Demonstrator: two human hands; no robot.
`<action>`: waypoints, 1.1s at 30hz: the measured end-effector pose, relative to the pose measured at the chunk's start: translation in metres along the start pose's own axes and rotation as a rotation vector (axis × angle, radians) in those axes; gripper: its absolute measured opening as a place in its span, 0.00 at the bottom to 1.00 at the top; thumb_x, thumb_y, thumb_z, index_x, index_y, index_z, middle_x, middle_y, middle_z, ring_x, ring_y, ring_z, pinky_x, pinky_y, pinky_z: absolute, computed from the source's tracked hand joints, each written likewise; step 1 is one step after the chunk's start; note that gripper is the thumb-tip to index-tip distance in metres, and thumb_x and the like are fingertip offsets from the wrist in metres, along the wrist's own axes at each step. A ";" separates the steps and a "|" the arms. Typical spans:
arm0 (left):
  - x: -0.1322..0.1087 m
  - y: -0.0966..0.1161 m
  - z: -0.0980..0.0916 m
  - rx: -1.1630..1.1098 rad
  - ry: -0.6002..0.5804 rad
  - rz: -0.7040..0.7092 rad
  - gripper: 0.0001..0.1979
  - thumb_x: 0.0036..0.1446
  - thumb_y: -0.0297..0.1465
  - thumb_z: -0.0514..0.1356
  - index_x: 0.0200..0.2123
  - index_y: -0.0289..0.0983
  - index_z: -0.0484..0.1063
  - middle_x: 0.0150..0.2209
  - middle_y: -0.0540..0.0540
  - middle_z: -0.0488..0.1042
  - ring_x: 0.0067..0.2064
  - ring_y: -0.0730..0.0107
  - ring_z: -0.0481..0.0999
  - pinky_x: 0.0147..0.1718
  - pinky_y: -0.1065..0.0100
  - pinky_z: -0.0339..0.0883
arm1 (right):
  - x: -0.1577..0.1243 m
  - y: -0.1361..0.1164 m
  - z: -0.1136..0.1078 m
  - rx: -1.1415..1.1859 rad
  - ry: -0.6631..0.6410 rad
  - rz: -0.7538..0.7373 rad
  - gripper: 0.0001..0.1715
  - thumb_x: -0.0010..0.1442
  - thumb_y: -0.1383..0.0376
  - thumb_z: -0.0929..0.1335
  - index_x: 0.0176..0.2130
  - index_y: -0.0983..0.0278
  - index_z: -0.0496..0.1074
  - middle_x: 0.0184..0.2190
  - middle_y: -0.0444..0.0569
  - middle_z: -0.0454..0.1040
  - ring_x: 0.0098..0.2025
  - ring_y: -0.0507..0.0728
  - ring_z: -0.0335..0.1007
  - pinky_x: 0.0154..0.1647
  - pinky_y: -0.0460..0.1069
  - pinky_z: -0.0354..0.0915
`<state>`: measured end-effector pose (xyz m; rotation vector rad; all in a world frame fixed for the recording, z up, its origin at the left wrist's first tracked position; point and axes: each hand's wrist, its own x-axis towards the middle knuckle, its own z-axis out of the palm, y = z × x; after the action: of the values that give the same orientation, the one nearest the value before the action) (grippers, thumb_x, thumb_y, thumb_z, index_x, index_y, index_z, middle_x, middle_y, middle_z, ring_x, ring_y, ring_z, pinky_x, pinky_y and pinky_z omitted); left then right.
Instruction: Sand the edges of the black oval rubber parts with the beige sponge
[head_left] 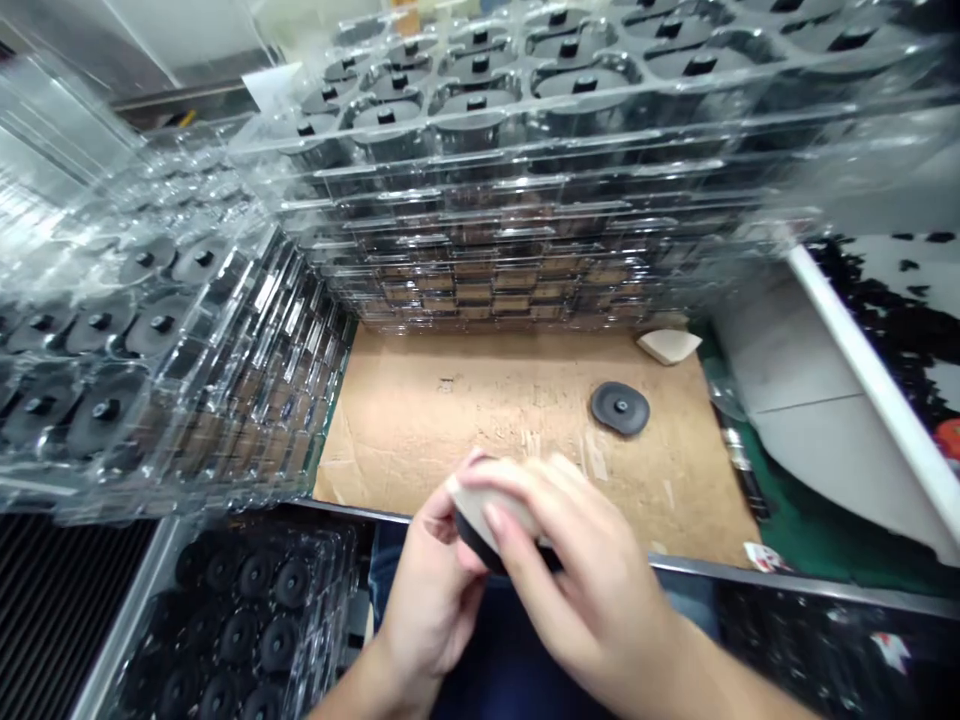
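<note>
The left hand (429, 600) and right hand (577, 580) were together, clamped on a black rubber disc (471, 540) with a pale paper piece (495, 510) against its face. Just beyond the hands, a matching disc (619, 408) lay on cardboard (442, 420), with a folded paper scrap (669, 346) past it. Stacked clear trays (480, 200) holding more discs rose ahead of and left of the hands.

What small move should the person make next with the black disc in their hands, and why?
Probably smooth the beige pad down onto the black disc. The right hand lies across the pad, and the left hand steadies the disc from below, so a light press looks like the natural move.
</note>
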<state>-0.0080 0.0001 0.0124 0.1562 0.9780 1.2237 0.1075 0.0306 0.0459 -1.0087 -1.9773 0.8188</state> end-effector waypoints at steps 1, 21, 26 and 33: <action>-0.001 0.000 0.001 0.011 -0.026 0.000 0.24 0.30 0.34 0.71 0.37 0.40 0.76 0.37 0.47 0.79 0.41 0.65 0.75 0.44 0.69 0.67 | 0.002 0.000 0.000 -0.019 0.047 -0.026 0.14 0.58 0.73 0.60 0.44 0.68 0.66 0.34 0.50 0.73 0.33 0.54 0.66 0.34 0.50 0.61; -0.007 0.007 0.008 -0.011 -0.131 -0.178 0.26 0.28 0.38 0.71 0.37 0.40 0.76 0.37 0.47 0.78 0.36 0.66 0.77 0.35 0.72 0.69 | -0.008 0.055 -0.030 -0.064 -0.093 0.101 0.15 0.61 0.69 0.61 0.47 0.61 0.69 0.36 0.48 0.73 0.36 0.54 0.67 0.36 0.50 0.61; -0.003 0.000 0.006 -0.101 -0.109 -0.216 0.28 0.26 0.35 0.72 0.38 0.41 0.76 0.39 0.45 0.78 0.37 0.64 0.78 0.37 0.70 0.70 | -0.066 0.083 -0.004 0.178 -0.206 0.456 0.14 0.61 0.61 0.61 0.43 0.59 0.72 0.39 0.48 0.76 0.41 0.56 0.71 0.40 0.50 0.68; -0.002 -0.004 0.013 -0.063 -0.242 -0.236 0.25 0.33 0.33 0.70 0.41 0.40 0.74 0.40 0.45 0.78 0.39 0.61 0.77 0.36 0.70 0.71 | -0.051 0.062 -0.040 0.061 0.058 0.457 0.13 0.60 0.62 0.62 0.46 0.58 0.69 0.44 0.48 0.73 0.44 0.58 0.69 0.42 0.50 0.66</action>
<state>0.0035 0.0022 0.0191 0.1319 0.7244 0.9912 0.1840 0.0248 -0.0002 -1.4571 -1.6821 1.0704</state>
